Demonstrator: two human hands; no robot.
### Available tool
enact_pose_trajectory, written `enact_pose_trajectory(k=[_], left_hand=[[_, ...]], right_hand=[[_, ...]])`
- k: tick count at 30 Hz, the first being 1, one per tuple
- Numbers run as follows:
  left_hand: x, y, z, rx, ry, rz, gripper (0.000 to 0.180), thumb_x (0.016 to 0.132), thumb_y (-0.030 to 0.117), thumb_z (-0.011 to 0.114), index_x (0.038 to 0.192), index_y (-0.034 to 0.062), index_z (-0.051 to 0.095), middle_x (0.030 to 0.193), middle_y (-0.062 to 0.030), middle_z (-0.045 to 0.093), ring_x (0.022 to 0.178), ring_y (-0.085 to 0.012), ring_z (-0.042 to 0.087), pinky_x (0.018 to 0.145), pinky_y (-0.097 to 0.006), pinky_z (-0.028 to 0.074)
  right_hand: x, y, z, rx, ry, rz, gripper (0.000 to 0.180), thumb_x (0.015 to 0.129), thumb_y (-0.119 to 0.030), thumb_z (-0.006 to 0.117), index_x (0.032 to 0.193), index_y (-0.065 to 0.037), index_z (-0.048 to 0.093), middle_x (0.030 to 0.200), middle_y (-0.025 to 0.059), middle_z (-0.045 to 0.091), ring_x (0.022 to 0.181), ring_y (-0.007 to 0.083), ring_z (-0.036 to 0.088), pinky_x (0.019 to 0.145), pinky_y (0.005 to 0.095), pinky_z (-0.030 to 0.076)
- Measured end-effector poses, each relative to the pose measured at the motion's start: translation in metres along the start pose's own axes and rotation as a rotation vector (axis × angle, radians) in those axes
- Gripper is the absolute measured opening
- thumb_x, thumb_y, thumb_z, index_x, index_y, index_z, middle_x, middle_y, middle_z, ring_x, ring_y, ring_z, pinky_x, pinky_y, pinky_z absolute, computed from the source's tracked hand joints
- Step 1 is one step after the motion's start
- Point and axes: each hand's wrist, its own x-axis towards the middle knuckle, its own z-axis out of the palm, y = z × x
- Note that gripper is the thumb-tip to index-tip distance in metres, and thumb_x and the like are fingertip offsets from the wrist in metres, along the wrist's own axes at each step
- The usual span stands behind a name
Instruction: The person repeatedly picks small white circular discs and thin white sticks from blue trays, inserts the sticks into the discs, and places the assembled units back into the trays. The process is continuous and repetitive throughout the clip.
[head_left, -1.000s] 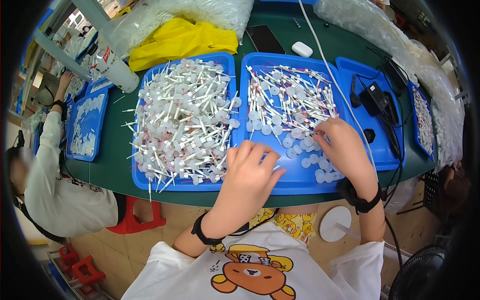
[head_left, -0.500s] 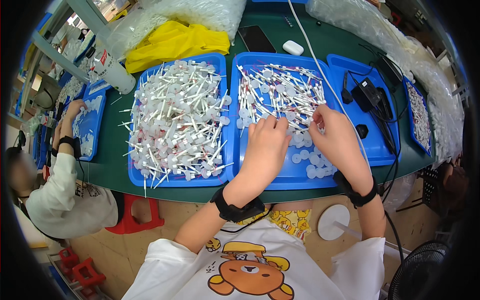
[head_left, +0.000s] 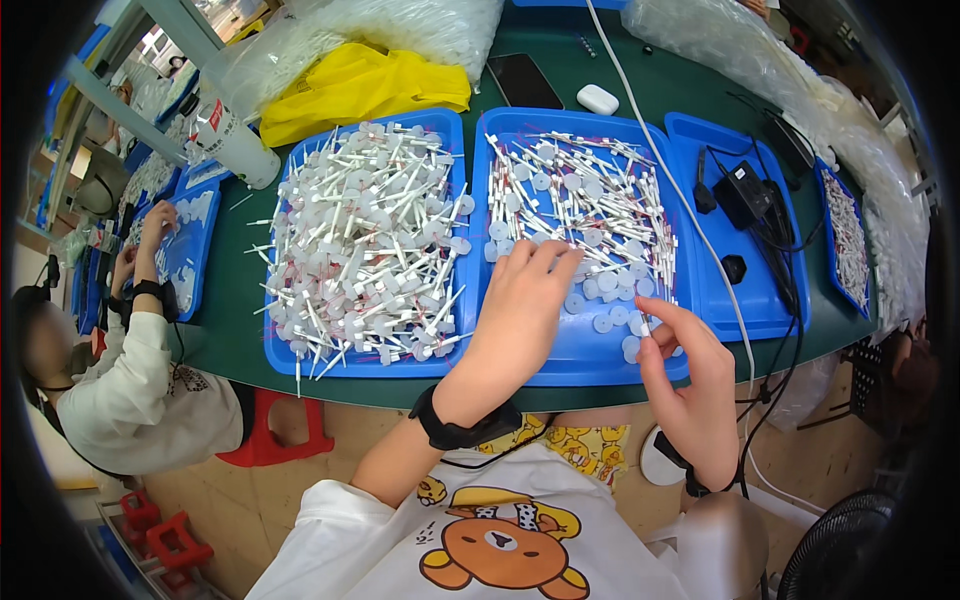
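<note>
At your far left a co-worker in a white sleeve [head_left: 130,390] bends over their own blue trays [head_left: 190,250], their hands well apart from yours. Next comes your left tray [head_left: 455,125], heaped with white sticks capped by round discs [head_left: 360,250], which neither of your hands touches. Your left hand [head_left: 520,310] lies palm down in the middle tray [head_left: 580,355], fingers together and slightly curled, tips resting at the near edge of the thinner pile of sticks [head_left: 580,200]; whether it grips anything beneath the palm you cannot tell, since the hand covers that spot. Loose white discs [head_left: 605,300] lie scattered on the bare blue floor just right of that hand, between your two hands. Your right hand [head_left: 690,385] hovers at the tray's near right corner, thumb and forefinger closed narrowly on one small white piece [head_left: 643,325] whose long axis stands roughly upright, pointing away from you; it is too small to say whether it is a stick alone or a stick with its disc. The loose discs lie up and to the left of those pinching fingers, and the left hand is the nearer to most of them. Further right, the third tray [head_left: 700,135] holds a black adapter [head_left: 745,190] and cables, and a white cord [head_left: 690,230] crosses the trays toward you. The table's far right is bent by the lens and hard to read.
</note>
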Motion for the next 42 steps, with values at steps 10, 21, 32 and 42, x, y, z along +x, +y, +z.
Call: enact_pose_trajectory(k=[10, 21, 32, 42], left_hand=[[-0.011, 0.004, -0.008, -0.126, 0.017, -0.111, 0.021, 0.08, 0.005, 0.073, 0.099, 0.004, 0.064, 0.099, -0.0079, 0.066, 0.095, -0.0267, 0.058, 0.084, -0.038, 0.046], [-0.034, 0.013, -0.06, -1.148, -0.285, -0.568, 0.026, 0.102, 0.01, 0.049, 0.124, 0.0051, 0.06, 0.091, -0.001, 0.058, 0.073, -0.0081, 0.051, 0.067, -0.024, 0.043], [-0.042, 0.019, -0.08, -1.267, -0.343, -0.49, 0.04, 0.104, 0.013, 0.046, 0.142, -0.0004, 0.049, 0.11, -0.0076, 0.063, 0.088, -0.0111, 0.056, 0.086, -0.027, 0.047], [-0.046, 0.013, -0.073, -1.209, -0.277, -0.471, 0.031, 0.102, 0.009, 0.054, 0.13, -0.0027, 0.056, 0.122, -0.0101, 0.061, 0.106, -0.0145, 0.061, 0.095, -0.03, 0.05]], right_hand=[[-0.002, -0.001, 0.002, 0.11, -0.074, 0.083, 0.027, 0.09, 0.001, 0.065, 0.116, -0.001, 0.065, 0.079, 0.0082, 0.062, 0.069, 0.0167, 0.058, 0.064, 0.0276, 0.048], [-0.005, -0.008, 0.017, 0.087, -0.084, -0.139, 0.023, 0.087, 0.004, 0.066, 0.109, -0.001, 0.067, 0.085, 0.0099, 0.061, 0.071, 0.0201, 0.059, 0.063, 0.0287, 0.047], [0.002, -0.004, 0.03, -0.241, 0.06, -0.505, 0.048, 0.07, 0.014, 0.069, 0.117, 0.001, 0.069, 0.088, 0.0067, 0.057, 0.07, 0.0201, 0.053, 0.058, 0.0307, 0.041], [0.001, -0.005, 0.026, -0.442, 0.041, -0.685, 0.051, 0.062, -0.001, 0.07, 0.112, 0.001, 0.072, 0.091, 0.006, 0.059, 0.075, 0.0197, 0.054, 0.059, 0.0303, 0.041]])
